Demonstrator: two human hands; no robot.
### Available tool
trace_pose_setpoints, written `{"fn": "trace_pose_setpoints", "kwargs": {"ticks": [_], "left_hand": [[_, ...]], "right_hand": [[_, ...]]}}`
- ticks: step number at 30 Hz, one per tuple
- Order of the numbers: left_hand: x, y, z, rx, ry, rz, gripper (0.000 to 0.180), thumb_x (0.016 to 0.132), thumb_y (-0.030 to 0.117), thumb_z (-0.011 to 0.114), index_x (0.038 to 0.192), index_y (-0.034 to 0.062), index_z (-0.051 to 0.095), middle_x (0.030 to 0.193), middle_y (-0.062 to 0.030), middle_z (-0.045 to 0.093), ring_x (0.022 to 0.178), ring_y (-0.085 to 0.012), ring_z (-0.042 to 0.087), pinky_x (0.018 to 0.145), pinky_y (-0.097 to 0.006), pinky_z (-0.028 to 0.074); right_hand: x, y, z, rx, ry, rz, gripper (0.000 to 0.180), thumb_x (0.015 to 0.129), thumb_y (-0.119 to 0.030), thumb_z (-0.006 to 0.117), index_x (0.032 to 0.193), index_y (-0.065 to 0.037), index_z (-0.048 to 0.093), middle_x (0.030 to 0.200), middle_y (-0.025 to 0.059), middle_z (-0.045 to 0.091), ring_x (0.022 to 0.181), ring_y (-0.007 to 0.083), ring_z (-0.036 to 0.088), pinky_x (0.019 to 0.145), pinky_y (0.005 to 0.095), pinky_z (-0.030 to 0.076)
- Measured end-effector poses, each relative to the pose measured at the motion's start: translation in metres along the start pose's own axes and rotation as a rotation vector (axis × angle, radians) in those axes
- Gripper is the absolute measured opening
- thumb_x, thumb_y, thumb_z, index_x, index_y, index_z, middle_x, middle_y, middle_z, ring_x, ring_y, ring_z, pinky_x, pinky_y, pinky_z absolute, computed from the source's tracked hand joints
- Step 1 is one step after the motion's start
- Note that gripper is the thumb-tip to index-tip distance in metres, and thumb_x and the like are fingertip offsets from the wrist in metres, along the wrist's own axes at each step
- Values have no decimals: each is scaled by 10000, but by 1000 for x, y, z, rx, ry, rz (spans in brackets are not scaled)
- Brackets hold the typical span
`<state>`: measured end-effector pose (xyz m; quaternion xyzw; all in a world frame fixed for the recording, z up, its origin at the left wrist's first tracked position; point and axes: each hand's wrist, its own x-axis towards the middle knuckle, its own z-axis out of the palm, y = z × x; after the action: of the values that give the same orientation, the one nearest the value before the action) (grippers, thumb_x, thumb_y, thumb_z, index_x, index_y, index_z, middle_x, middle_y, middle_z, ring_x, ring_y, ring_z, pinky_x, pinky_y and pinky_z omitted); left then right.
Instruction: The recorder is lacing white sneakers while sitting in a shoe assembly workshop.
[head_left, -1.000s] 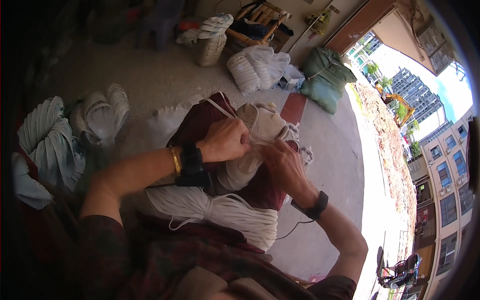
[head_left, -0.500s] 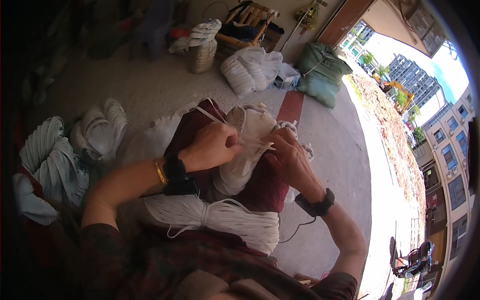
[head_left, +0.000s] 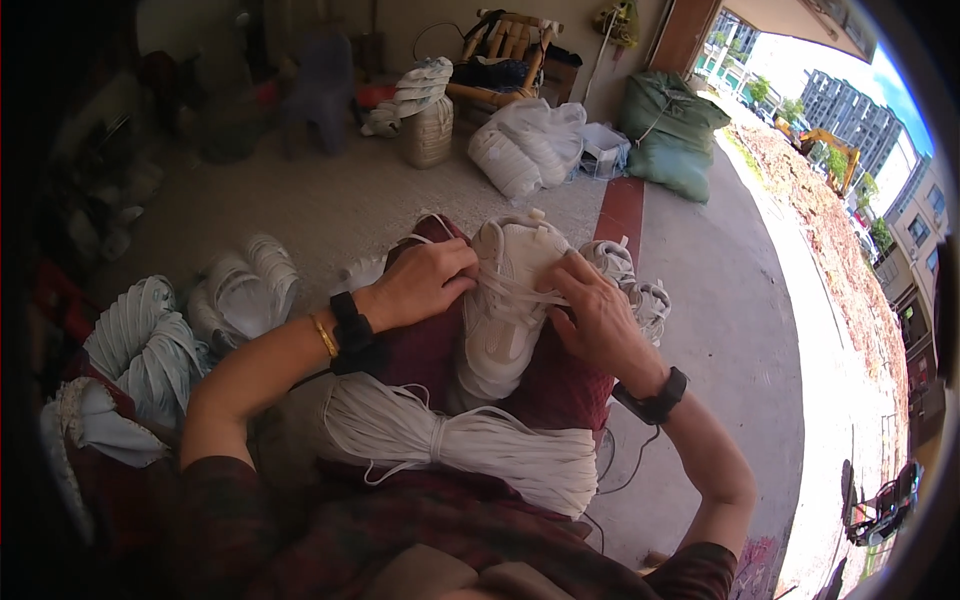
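Note:
A white sneaker [head_left: 497, 345] rests on my lap over a dark red quilted cloth [head_left: 562, 385], its toe toward me. White shoelace [head_left: 517, 292] runs across its upper between my hands. At the shoe's left side, my left hand [head_left: 425, 283] is closed with thumb and fingertips pinching the lace. My right hand [head_left: 592, 312] bends over the shoe's right side, its fingers closed on the lace there. Below the shoe lies a tied bundle of white laces [head_left: 510, 460] across my lap. Other white sneakers [head_left: 648, 305] sit just beyond my right hand.
To my left lie pale blue-white stacked shoe parts [head_left: 145, 345] and a bagged white stack [head_left: 245, 290]. Farther off stand white plastic bags [head_left: 530, 145], a small white bin [head_left: 604, 150], a green sack [head_left: 675, 135] and a bamboo chair [head_left: 505, 60]. A cable [head_left: 640, 455] hangs by my right wrist.
My hands have moved slightly apart, and the lace between them now lies lower across the sneaker. The whole view has shifted, so the scene sits farther right.

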<state>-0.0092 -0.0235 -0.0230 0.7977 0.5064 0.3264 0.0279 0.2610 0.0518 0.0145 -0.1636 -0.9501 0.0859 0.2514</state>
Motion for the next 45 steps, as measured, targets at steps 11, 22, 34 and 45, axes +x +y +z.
{"fn": "trace_pose_setpoints", "kwargs": {"ticks": [11,22,34,45], "left_hand": [[-5,-19,-18,142,152,-64,102,869,-12,642,920,3,555,895,-154,582,811,-367,617,694,-422,503],[2,33,-6,138,263,100,247,744,-89,664,943,37,589,995,-113,591,963,-344,599,822,-422,502],[16,37,-1,150,245,122,219,769,-11,709,928,45,570,940,-121,578,927,-332,601,887,-422,470],[0,3,-9,165,77,235,239,830,45,703,1014,56,550,952,-117,584,873,-319,643,688,-417,534]], "right_hand": [[-3,2,1,71,-49,60,298,770,27,648,1061,-31,617,1075,127,588,915,357,659,775,423,537],[-2,-9,-12,128,57,17,329,806,21,639,1127,-46,611,1125,138,605,824,324,680,722,401,560],[-26,13,-9,14,1,-12,145,839,-50,680,983,-43,665,804,115,654,738,321,657,646,400,521],[-63,46,-14,-125,138,50,122,912,-67,610,1032,-49,622,821,132,635,769,333,656,647,430,512]]}}
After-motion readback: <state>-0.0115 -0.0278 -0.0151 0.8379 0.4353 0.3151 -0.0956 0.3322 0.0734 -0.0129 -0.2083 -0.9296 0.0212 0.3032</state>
